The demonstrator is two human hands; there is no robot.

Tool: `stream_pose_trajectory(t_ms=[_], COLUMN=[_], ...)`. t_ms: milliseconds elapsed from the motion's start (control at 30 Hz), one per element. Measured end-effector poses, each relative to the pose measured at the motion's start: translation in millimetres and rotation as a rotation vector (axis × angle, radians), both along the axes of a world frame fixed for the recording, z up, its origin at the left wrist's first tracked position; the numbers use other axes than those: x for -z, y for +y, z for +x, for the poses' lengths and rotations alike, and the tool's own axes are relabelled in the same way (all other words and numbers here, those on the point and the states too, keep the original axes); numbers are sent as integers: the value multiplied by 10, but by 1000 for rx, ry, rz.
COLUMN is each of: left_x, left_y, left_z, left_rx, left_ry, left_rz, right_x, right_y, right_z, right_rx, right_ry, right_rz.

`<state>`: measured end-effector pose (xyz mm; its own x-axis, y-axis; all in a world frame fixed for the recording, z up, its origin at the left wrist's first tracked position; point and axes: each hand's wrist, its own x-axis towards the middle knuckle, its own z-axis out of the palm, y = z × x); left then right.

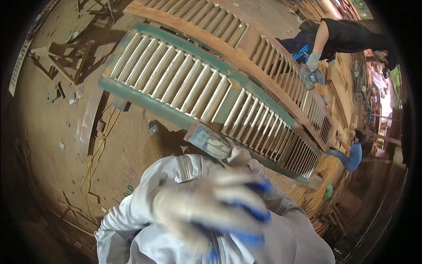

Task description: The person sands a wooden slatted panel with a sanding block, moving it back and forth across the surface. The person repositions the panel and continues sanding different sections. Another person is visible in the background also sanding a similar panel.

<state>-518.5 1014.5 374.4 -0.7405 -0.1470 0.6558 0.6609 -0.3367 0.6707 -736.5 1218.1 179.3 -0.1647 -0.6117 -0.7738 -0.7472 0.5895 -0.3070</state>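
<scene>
The L hand (206, 207) is up in front of the chest, w/ a white & blue glove on. It's blurry, but the fingers are spread a bit apart & I see no thing in it. The R hand (239, 157) has a white glove too, & it's wrapped on the back end of a sander (206, 140). The sander is gray & see-thru, w/ a reddish front edge. It sits at the near edge of a long green shutter (228, 103), abt the middle of that side. The shutter has lots of pale slats (171, 75) in rows, w/ green wood around 'em. A brown shutter (248, 42) lies just past it, on the far side.

A co-worker in a black top (351, 42) is at the upper R. Their gloved hand (313, 60) is on another tool (311, 78), by the brown shutter. A person in blue (351, 154) is low down, farther off on the R.

On the L, a brown board (92, 119) pokes out from under the green shutter's end. A yellow cord (102, 147) runs along the dirt ground (48, 145) near the board.
</scene>
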Motion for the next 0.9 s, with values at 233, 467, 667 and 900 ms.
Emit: stream_pose_trajectory(t_ms=[233,467,667,900], left_x=[-393,-535,-505,-651], left_y=[136,-6,14,-685], left_z=[-208,-212,-326,-310], left_rx=[10,-105,-15,141], left_ry=[208,-61,287,116], left_rz=[-85,66,-37,-136], right_x=[-57,-176,-28,26], right_y=[334,229,358,160], right_z=[-82,-8,382,845], right_rx=[52,113,429,830], right_ry=[84,23,71,71], right_rz=[29,-49,-209,-242])
